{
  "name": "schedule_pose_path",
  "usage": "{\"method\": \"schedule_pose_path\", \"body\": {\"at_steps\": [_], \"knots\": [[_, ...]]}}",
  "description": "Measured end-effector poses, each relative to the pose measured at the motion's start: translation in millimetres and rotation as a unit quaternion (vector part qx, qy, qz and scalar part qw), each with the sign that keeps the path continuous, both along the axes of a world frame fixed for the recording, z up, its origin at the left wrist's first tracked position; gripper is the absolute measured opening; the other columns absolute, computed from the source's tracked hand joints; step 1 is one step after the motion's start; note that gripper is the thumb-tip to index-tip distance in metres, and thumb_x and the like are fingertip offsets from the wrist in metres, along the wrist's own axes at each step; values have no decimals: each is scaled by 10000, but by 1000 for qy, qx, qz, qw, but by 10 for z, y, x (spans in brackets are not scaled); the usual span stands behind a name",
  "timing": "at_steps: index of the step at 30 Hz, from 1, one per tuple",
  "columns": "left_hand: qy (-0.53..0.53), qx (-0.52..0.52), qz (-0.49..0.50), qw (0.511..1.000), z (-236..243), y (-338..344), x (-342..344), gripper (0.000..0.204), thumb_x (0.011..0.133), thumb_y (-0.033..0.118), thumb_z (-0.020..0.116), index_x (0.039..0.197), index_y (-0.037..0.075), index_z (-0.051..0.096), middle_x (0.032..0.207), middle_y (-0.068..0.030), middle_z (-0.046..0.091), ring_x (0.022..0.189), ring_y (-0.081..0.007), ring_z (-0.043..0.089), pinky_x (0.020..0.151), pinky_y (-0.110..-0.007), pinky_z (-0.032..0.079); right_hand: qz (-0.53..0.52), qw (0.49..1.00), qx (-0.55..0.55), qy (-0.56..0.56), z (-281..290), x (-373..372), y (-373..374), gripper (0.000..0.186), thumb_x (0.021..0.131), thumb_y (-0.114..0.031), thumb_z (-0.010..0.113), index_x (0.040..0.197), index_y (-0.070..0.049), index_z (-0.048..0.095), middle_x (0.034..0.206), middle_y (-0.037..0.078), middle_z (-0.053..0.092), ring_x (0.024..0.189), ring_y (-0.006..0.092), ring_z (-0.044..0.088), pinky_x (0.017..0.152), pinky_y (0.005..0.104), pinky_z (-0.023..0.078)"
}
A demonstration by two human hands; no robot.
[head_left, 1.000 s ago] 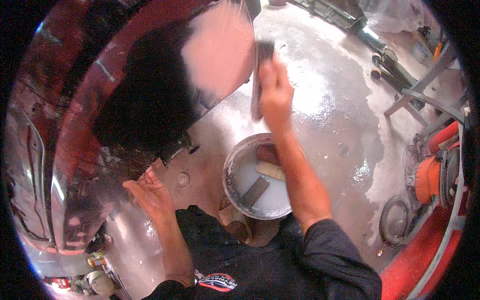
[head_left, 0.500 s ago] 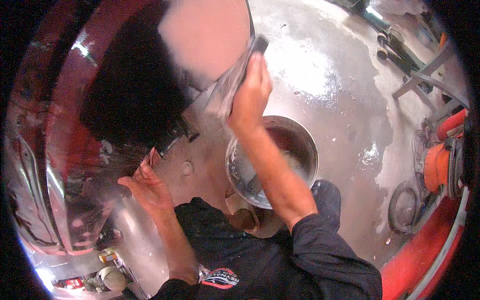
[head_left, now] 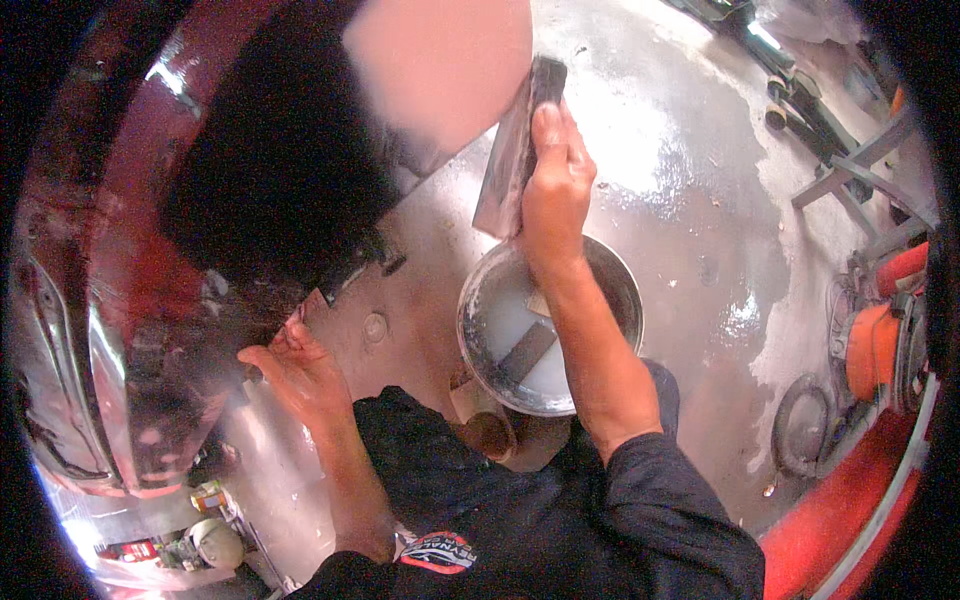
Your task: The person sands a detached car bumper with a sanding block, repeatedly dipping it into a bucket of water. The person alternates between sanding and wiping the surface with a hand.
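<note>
In my right hand [head_left: 560,185] is a long, flat sanding block [head_left: 508,165], grey and wet-looking, its dark end past my fingertips. The hand is closed on it, just off the edge of a smooth pinkish panel section [head_left: 450,70] of the vehicle. My left hand [head_left: 300,375] is at the lower edge of the dark red, glossy bodywork [head_left: 150,370], thumb stretched out and fingers apart; the fingertips are partly lost against the panel. Below my right forearm stands a metal bucket [head_left: 641,300] with cloudy water, and a dark rectangular block [head_left: 527,350] lies in it.
A brown round container [head_left: 490,436] stands beside the bucket. Along the right are an orange machine [head_left: 872,345], a coiled hose [head_left: 803,425], a grey metal stand [head_left: 850,175] and a red surface [head_left: 850,530]. The concrete floor [head_left: 700,250] is wet and shiny.
My right hand has moved right with the sanding block, away from the pinkish panel. The block in the bucket shows more clearly. My left hand has stayed at the bodywork edge.
</note>
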State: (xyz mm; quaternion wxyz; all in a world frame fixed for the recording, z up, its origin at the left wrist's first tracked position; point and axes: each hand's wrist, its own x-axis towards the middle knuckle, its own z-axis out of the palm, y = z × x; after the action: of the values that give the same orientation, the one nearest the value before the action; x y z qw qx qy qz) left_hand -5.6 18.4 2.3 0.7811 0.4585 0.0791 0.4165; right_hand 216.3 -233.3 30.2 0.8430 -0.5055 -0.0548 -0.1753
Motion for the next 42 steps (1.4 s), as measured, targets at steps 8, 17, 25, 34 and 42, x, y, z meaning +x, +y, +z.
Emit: {"method": "schedule_pose_path", "body": {"at_steps": [8, 17, 25, 34, 42], "knots": [[32, -22, 28, 999, 162, -249, 139, 616, 1011, 500, 489, 1295, -47, 481, 1197, -176, 622, 1142, -262, 589, 1049, -324, 505, -242, 859, -398, -212, -287, 355, -242, 316, 1011, -96, 494, 1271, 46, 606, 1289, 246, 631, 1237, 385, 585, 1073, 422, 443], [42, -6, -15, 999, -187, 293, -126, 525, 1065, 414, 476, 1322, -44, 481, 1286, -174, 595, 1189, -254, 557, 1071, -353, 427, -16, 983, -123, -133, 273, 376, -420, 296, 1016, -194, 543, 1163, 18, 688, 1155, 193, 691, 1055, 281, 657, 957, 361, 475], [52, 7, 6, 999, 92, -144, 75, 510, 1063, 388, 495, 1314, -55, 495, 1278, -161, 579, 1171, -251, 533, 1049, -336, 440, -43, 961, -221, -160, 438, 562, -382, 341, 962, -207, 620, 1280, -92, 662, 961, 171, 701, 857, 329, 678, 786, 423, 537], [38, -3, 24, 999, 122, -224, 126, 691, 977, 554, 524, 1159, -111, 568, 1160, -201, 629, 1124, -259, 598, 1024, -316, 499, 104, 992, 16, 70, -395, -345, 153, 364, 1074, -233, 468, 1300, 27, 584, 1186, 116, 662, 1104, 232, 614, 997, 344, 453], [20, -1, 22, 1000, 80, -156, 43, 737, 946, 556, 577, 1132, -158, 580, 1113, -229, 660, 1046, -267, 655, 918, -299, 567, 82, 942, 296, 131, 32, -431, 538, 418, 1081, -295, 434, 1318, 29, 550, 1267, 120, 592, 1144, 205, 565, 1009, 349, 442]]}}
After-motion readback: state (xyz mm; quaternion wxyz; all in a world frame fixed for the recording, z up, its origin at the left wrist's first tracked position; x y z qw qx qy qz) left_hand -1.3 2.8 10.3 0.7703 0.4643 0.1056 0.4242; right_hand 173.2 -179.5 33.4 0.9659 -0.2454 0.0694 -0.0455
